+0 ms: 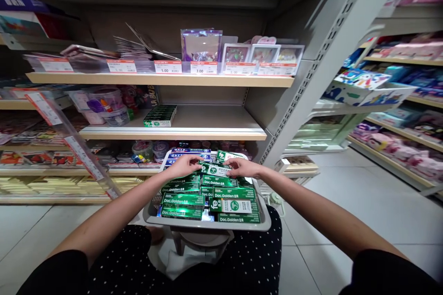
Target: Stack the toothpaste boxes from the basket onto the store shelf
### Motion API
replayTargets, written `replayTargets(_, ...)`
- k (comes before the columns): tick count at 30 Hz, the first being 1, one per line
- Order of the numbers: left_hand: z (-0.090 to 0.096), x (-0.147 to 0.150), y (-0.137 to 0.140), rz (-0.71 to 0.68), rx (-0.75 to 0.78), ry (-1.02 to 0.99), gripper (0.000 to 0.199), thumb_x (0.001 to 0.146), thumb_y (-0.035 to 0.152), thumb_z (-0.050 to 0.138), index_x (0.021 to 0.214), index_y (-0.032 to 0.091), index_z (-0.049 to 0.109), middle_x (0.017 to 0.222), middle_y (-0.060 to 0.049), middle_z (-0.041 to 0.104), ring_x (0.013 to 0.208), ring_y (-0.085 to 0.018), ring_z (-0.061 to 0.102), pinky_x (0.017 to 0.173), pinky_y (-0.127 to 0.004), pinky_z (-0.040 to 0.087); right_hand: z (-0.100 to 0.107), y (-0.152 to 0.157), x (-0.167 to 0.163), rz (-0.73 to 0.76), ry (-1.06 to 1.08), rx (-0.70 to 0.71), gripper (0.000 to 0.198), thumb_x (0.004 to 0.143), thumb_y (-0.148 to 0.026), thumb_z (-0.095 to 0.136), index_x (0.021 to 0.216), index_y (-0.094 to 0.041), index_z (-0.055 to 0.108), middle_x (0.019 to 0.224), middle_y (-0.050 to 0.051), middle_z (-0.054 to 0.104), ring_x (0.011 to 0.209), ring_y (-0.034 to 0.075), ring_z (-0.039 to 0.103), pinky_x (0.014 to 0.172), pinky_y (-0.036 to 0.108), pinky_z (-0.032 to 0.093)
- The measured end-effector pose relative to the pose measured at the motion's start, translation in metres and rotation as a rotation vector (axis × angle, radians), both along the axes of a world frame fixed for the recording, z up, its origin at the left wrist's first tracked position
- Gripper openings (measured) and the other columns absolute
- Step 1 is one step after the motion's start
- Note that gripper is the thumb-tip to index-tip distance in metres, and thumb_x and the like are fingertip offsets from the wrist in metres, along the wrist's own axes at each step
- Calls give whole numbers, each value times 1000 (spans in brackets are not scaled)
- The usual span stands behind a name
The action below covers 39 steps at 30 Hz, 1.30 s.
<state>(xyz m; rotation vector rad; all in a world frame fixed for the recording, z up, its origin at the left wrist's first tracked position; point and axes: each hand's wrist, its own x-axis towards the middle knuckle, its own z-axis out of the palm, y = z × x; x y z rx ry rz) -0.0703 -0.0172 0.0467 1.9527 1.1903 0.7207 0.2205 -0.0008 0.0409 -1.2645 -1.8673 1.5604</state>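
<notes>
A shelf [214, 117] stands at twelve o'clock, beyond a basket [221, 226] of green boxes [183, 199]. The left hand [185, 166] at nine o'clock and right hand [246, 168] at three hold, fingers narrow, a green-and-white box [215, 170] over the basket's twelve-o'clock half.

Green boxes [183, 200] in basket [207, 225] read "Doc.Golden" and "fe 8.8". Price tags [200, 68] on shelf [159, 79] above basket: "5.00", "3.00".

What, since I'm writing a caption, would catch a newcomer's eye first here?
Probably the bright green Doc.Golden boxes piled in the gray basket at lower centre, with the left hand and right hand over its far half. Next, the small green-and-white group of cartons on the shelf beyond.
</notes>
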Motion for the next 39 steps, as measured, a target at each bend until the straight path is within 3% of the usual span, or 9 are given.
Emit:
replayTargets(4,-12,1,8,31,-106,-198,44,71,30,71,112,17,65,83,-3,67,77,-17,64,70,-29,51,-5,-3,-2,-77,113,-86,48,56,-27,87,99,-18,68,69,-3,59,63,16,62,60,33,57)
replayTargets(9,-21,-5,10,149,-201,-373,50,66,33,78,110,16,60,79,-1,65,72,-15,64,67,-28,51,8,8,-9,-128,127,-80,43,61,-30,85,95,-18,61,70,-3,59,65,13,60,63,28,52)
replayTargets(13,-19,-19,15,348,-137,-521,46,61,36,82,95,17,58,78,-2,66,75,-16,65,74,-31,52,25,28,-32,-151,187,12,42,64,-33,84,92,-17,58,72,-2,61,66,10,58,64,25,48)
replayTargets(18,-9,-63,29,546,55,-625,40,59,35,82,87,17,59,83,-4,68,85,-19,67,85,-35,52,31,55,-94,-236,262,174,42,60,-29,85,87,-18,56,77,-1,62,73,12,61,70,26,50)
replayTargets(24,11,-135,63,708,255,-593,30,66,25,75,90,16,60,88,-5,68,87,-18,67,91,-37,51,34,93,-200,-338,250,381,33,63,-26,77,85,-19,54,77,-3,60,74,13,61,71,27,51)
replayTargets(28,19,-171,88,835,281,-501,24,70,19,70,92,15,60,92,-7,69,87,-19,68,90,-38,52,34,116,-255,-411,246,438,34,62,-27,77,85,-20,54,78,-3,61,71,13,61,71,28,52)
replayTargets(35,13,-194,111,872,316,-299,23,76,20,67,97,16,60,99,-10,71,90,-21,69,87,-36,53,20,141,-288,-498,85,576,27,67,-25,72,88,-19,57,93,4,65,81,17,65,79,31,54)
replayTargets(39,15,-197,118,891,309,-171,23,77,23,67,98,16,60,102,-11,71,91,-22,69,85,-34,52,19,149,-293,-532,40,536,27,70,-24,71,94,-16,60,104,10,66,84,18,68,79,30,53)
